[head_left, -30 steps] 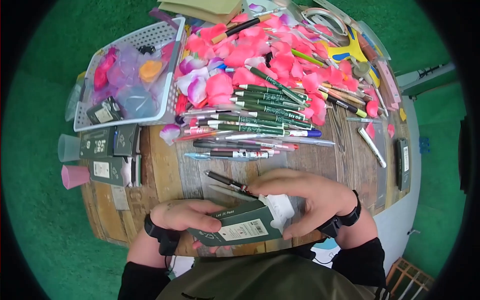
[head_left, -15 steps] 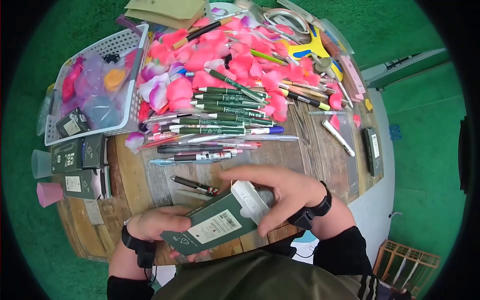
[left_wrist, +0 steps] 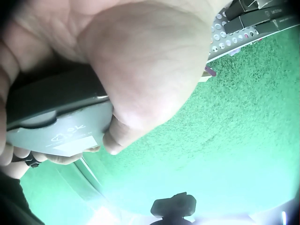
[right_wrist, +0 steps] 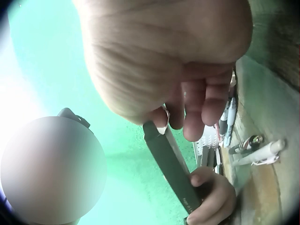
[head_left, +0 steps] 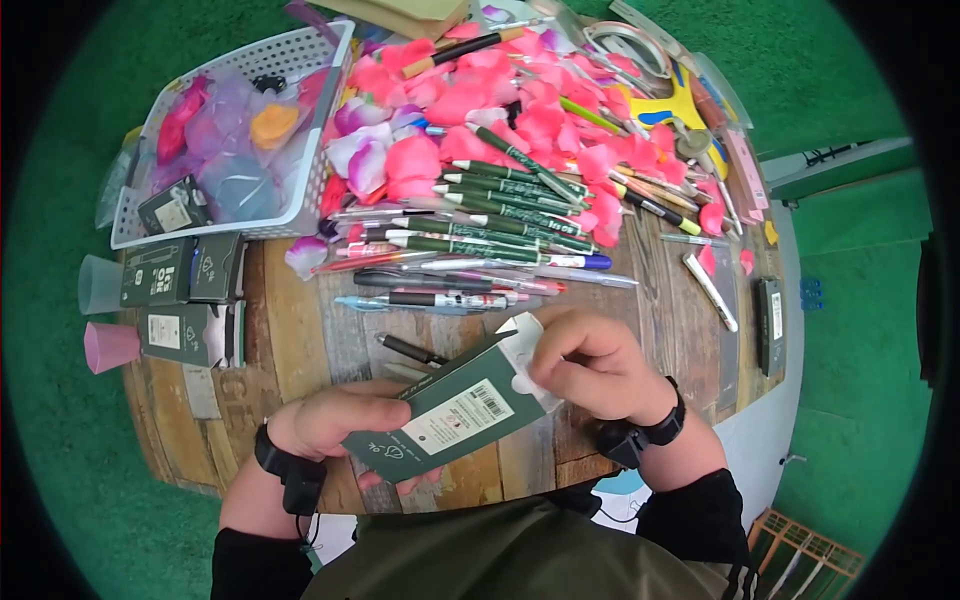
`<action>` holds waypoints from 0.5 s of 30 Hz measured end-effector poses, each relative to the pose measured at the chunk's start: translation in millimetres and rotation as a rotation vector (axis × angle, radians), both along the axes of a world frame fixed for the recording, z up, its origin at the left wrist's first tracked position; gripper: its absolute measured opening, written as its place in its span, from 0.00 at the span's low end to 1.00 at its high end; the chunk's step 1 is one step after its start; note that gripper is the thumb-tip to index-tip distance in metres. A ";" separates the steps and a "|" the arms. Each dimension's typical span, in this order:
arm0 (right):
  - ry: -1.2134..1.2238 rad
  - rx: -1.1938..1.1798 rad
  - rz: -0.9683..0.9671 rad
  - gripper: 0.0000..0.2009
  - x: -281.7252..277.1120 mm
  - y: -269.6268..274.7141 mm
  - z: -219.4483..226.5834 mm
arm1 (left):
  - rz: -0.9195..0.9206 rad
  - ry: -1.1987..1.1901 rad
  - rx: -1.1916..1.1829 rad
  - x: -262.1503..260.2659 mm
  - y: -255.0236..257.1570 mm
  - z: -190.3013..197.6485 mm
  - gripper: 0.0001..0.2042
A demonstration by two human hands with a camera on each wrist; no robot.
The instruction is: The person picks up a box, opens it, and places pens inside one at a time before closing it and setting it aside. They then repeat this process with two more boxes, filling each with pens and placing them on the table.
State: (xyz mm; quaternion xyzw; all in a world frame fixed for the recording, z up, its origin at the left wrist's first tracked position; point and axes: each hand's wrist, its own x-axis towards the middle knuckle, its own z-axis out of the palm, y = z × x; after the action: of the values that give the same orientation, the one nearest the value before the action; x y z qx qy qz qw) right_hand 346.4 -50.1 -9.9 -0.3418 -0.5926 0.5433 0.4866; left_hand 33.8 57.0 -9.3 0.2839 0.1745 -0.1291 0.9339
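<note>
Near the table's front edge, a dark green cardboard box (head_left: 455,415) with a white barcode label is held at a tilt, its right end raised. My left hand (head_left: 335,425) grips its lower left end, thumb on the label face and fingers beneath. At the upper right end, a white inner flap (head_left: 522,345) stands out, and my right hand (head_left: 600,365) pinches it with curled fingers. The right wrist view shows thumb and fingertips at the end of the box (right_wrist: 171,168). Just behind the box lie a black pen (head_left: 410,350) and a white pen (right_wrist: 262,152).
A row of green and other pens (head_left: 500,230) lies beyond, below a heap of pink petals (head_left: 540,125). A white basket (head_left: 315,190) stands at the back left, above stacked green boxes (head_left: 180,335) and a pink cup (head_left: 110,347). Rightward lie a white marker (head_left: 711,292) and a dark box (head_left: 770,325).
My right hand's fingers, spread around the box's end before, have drawn together on the flap. The box has tilted up at its right end. The head view swung left, then partly back.
</note>
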 end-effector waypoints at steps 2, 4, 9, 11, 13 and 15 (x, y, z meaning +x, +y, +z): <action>-0.037 0.016 -0.017 0.17 -3.2 3.8 6.0 | -0.002 0.001 0.000 0.3 0.9 0.5 0.41; -0.001 -0.063 0.032 0.22 -2.1 3.5 6.4 | -0.020 0.009 -0.012 0.1 -0.7 -1.2 0.41; 0.089 -0.209 0.124 0.35 -1.7 -1.7 9.5 | -0.050 0.041 -0.046 -1.2 -0.3 0.6 0.41; 0.005 -0.201 0.196 0.37 0.8 2.3 15.3 | -0.075 0.062 -0.051 -0.9 -2.0 4.1 0.40; 0.045 -0.350 0.253 0.41 3.4 -1.3 17.0 | -0.077 0.048 -0.011 1.1 -3.8 6.0 0.41; 0.024 -0.353 0.280 0.42 5.3 -0.8 17.5 | -0.084 0.043 -0.019 0.9 -5.0 5.7 0.41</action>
State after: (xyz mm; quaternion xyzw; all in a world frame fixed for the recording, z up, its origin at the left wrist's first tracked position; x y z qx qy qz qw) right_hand 351.7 -50.9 7.7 -0.3296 -0.5242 0.7048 0.3463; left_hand 34.7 52.1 -3.7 0.2792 0.1809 -0.1761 0.9264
